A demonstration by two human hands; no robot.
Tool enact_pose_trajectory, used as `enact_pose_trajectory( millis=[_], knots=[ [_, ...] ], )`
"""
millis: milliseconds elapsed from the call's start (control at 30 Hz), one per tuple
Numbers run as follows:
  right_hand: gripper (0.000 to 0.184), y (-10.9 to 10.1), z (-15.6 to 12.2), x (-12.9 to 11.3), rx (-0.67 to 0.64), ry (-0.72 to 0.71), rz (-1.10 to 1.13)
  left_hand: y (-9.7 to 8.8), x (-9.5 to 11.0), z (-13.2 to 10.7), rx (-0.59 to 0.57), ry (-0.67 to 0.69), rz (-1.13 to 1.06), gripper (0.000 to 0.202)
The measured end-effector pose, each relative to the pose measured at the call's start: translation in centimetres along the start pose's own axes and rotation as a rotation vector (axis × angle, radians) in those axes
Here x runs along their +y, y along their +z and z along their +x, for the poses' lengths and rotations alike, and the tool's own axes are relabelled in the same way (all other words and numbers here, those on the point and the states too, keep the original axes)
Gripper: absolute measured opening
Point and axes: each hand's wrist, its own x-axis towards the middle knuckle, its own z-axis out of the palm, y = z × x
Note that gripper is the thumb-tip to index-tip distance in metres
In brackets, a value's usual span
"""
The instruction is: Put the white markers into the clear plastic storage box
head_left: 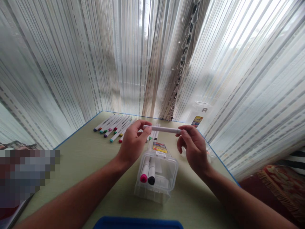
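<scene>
I hold a white marker (162,129) level above the table, one end in each hand. My left hand (133,141) pinches its left end between thumb and fingers. My right hand (193,147) pinches the right end with curled fingers. Under the hands lies a clear plastic box (157,181) on its side, and two markers with a pink (143,178) and a black cap (151,180) stick out of it. A yellow label (159,147) sits on the box's far end.
Several markers with coloured caps (111,127) lie in a row at the table's far left corner. A few more lie behind the held marker. Sheer curtains surround the pale table (83,159). A blue object (138,223) sits at the near edge. A clear lid lies behind my right hand.
</scene>
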Motion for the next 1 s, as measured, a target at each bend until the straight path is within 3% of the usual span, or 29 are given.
enact_pose_trajectory(
  millis=[367,767,1000],
  knots=[
    [0.022,0.28,0.0,-0.38,-0.045,0.006,-0.053,0.04,0.44,-0.28,-0.025,0.03,0.028,0.028],
    [0.025,0.17,0.15,-0.42,-0.014,0.106,0.12,0.16,0.46,-0.18,0.002,0.043,-0.052,0.019],
    [0.022,0.25,0.09,-0.47,-0.004,0.094,0.104,0.13,0.38,-0.12,0.005,0.007,-0.1,0.017]
  ],
)
